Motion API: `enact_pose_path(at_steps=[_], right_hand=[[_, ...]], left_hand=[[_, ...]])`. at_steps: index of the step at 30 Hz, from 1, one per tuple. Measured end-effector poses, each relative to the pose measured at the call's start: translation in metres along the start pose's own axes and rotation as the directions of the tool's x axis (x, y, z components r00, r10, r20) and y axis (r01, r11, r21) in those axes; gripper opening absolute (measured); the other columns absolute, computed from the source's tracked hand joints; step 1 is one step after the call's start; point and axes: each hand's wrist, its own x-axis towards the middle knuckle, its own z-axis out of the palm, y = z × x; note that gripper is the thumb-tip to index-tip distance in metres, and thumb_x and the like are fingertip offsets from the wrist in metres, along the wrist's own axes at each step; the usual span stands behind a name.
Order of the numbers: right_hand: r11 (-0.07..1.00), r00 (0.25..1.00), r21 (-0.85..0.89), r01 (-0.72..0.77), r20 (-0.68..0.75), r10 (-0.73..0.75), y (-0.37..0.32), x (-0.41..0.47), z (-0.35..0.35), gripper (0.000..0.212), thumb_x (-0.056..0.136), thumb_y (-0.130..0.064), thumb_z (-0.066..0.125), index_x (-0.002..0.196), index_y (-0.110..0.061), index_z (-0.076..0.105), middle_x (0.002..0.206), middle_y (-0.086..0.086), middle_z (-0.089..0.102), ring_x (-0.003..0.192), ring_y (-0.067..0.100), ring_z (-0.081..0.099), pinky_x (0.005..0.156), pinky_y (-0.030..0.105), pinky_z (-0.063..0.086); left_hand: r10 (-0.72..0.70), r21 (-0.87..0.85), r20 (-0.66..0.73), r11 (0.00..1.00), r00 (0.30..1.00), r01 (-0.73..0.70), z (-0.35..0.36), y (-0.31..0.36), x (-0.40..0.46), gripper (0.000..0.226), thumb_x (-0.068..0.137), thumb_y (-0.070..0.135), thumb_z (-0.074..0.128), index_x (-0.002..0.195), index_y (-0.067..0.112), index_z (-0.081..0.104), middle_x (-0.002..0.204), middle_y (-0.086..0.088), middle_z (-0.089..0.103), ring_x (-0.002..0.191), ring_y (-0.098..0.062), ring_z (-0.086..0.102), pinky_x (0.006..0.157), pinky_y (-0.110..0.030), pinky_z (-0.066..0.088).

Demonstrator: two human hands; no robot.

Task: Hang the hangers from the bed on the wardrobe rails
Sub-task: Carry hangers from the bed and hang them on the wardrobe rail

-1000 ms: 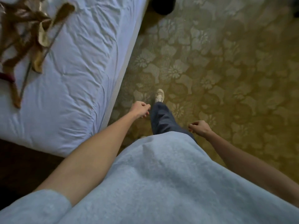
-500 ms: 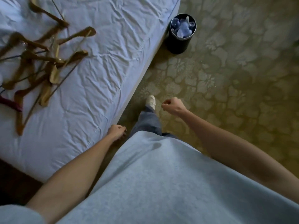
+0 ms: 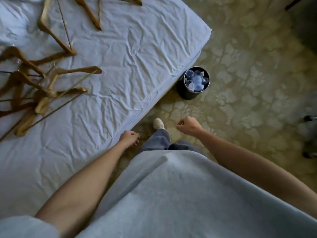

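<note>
wooden hangers (image 3: pixel 42 79) heaped uncounted, one bed (image 3: pixel 128 57)

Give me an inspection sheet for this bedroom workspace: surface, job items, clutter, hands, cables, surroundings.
Surface: bed with a wrinkled pale sheet.
Job's things: wooden hangers lie in a loose tangled pile on the far left of the bed; more at the top edge. No wardrobe rail in view.
Clutter: dark round bin on the floor by the bed's corner, holding clear plastic items.
Hands: left hand and right hand loosely curled, holding nothing.
Cables: nothing seen.
Surroundings: floral-patterned carpet; one shoe stepping forward beside the bed.
</note>
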Motion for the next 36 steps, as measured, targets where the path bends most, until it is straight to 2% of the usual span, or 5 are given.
enact_pose_path(at_steps=[12, 19, 27, 31, 36], right_hand=[[0.977, 0.997, -0.203, 0.063, 0.046, -0.055, -0.027, 0.093, -0.111, 0.012, 0.08, -0.021, 0.064, 0.071, -0.017, 0.071, 0.07, 0.004, 0.067, 0.065, 0.02, 0.061, 0.057, 0.029, 0.045], [0.927, 0.97, -0.293, 0.235, 0.139, -0.202, -0.117, 0.166, -0.163, 0.013, 0.081, -0.019, 0.061, 0.071, -0.017, 0.07, 0.075, 0.004, 0.07, 0.074, 0.023, 0.065, 0.065, 0.031, 0.051], [0.908, 0.915, -0.125, 0.401, 0.096, -0.391, -0.266, 0.25, -0.239, 0.017, 0.086, -0.022, 0.062, 0.091, -0.02, 0.077, 0.087, 0.001, 0.076, 0.087, 0.02, 0.07, 0.079, 0.032, 0.057], [0.902, 0.904, -0.069, 0.427, 0.015, -0.427, -0.336, 0.295, -0.267, 0.017, 0.083, -0.024, 0.062, 0.088, -0.021, 0.077, 0.087, 0.002, 0.076, 0.092, 0.021, 0.069, 0.084, 0.036, 0.056], [0.936, 0.932, -0.023, 0.35, -0.095, -0.351, -0.404, 0.354, -0.286, 0.02, 0.085, -0.03, 0.061, 0.092, -0.018, 0.076, 0.094, 0.005, 0.075, 0.091, 0.023, 0.069, 0.08, 0.038, 0.058]], left_hand=[[-0.054, -0.297, -0.057, 0.954, 0.997, 0.035, -0.013, 0.105, 0.025, 0.019, 0.099, 0.021, 0.057, 0.09, 0.01, 0.07, 0.075, -0.005, 0.074, 0.056, -0.015, 0.061, 0.054, -0.024, 0.048], [-0.234, -0.478, -0.149, 0.867, 0.961, 0.137, -0.056, 0.134, 0.04, 0.023, 0.098, 0.02, 0.059, 0.082, 0.011, 0.073, 0.075, -0.003, 0.073, 0.06, -0.014, 0.065, 0.056, -0.024, 0.05], [-0.282, -0.646, -0.253, 0.761, 0.925, 0.055, -0.166, 0.233, 0.09, 0.021, 0.092, 0.019, 0.057, 0.083, 0.008, 0.072, 0.071, -0.006, 0.072, 0.055, -0.015, 0.062, 0.05, -0.024, 0.05], [-0.206, -0.606, -0.329, 0.795, 0.922, -0.038, -0.232, 0.281, 0.133, 0.018, 0.09, 0.018, 0.056, 0.083, 0.012, 0.071, 0.077, -0.007, 0.075, 0.053, -0.014, 0.061, 0.049, -0.021, 0.049], [-0.086, -0.47, -0.384, 0.875, 0.919, -0.114, -0.314, 0.323, 0.197, 0.015, 0.088, 0.025, 0.059, 0.084, 0.018, 0.072, 0.078, -0.001, 0.075, 0.067, -0.018, 0.071, 0.074, -0.036, 0.063]])
